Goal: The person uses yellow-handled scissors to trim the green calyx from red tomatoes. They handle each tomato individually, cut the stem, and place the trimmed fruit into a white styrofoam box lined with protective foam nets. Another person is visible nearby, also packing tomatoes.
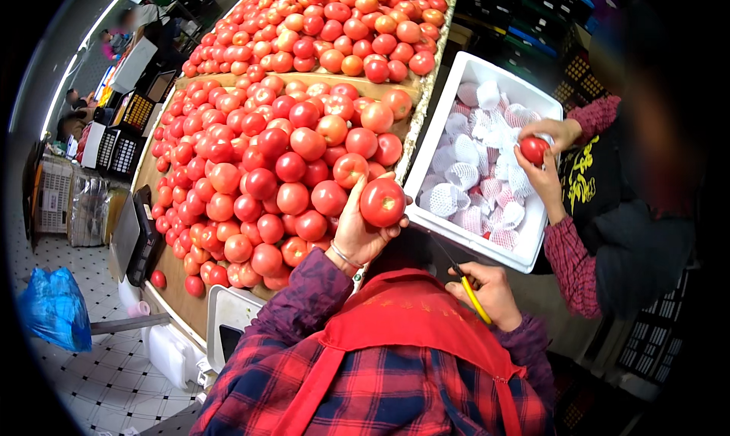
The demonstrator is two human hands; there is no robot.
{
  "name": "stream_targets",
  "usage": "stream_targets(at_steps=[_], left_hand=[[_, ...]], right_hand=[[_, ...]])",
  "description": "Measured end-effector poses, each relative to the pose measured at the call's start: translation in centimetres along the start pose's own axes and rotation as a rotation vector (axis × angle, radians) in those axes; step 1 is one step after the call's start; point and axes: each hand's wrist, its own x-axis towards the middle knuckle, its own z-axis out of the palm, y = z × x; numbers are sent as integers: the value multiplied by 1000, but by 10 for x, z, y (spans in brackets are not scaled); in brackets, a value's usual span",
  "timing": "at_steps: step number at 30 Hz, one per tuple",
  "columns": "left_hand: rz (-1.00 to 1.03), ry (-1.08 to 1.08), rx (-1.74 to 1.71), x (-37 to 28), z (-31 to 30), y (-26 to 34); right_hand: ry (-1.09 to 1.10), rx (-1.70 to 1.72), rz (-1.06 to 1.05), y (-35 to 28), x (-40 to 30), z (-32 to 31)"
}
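My left hand [361,230] holds a large red tomato [383,201] with its stem end facing up. It is just off the right edge of a heap of loose tomatoes [268,168] on a wooden stand. In my right hand [495,294] is a pair of yellow-handled snips [474,299], with the thin blades pointing up and left, away from the tomato. Whether the blades are parted is too small to tell. Ahead and to the right stands a white foam box [473,230], holding white and pinkish foam net sleeves [463,170], some around tomatoes.
Across the box, a co-worker's hands [547,150] hold another tomato [534,149]. A wooden divider [319,81] splits the heap. At left are a scale-like device [142,236], a white tray [228,307] and a blue plastic bag [56,307]. Dark crates [513,31] are stacked behind.
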Motion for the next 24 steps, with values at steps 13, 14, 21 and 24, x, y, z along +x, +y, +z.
stream_targets(at_steps=[13, 14, 21, 24], left_hand=[[889, 538, 1445, -58, 10, 57], [939, 626, 1462, -62, 2, 65], [1218, 948, 1556, -100, -21, 113], [1285, 1046, 1610, -115, -30, 124]], right_hand=[[-139, 16, 124, 10, 18, 28], [-117, -8, 96, 15, 20, 29], [-157, 119, 147, 28, 25, 41], [-194, 103, 161, 23, 28, 42]])
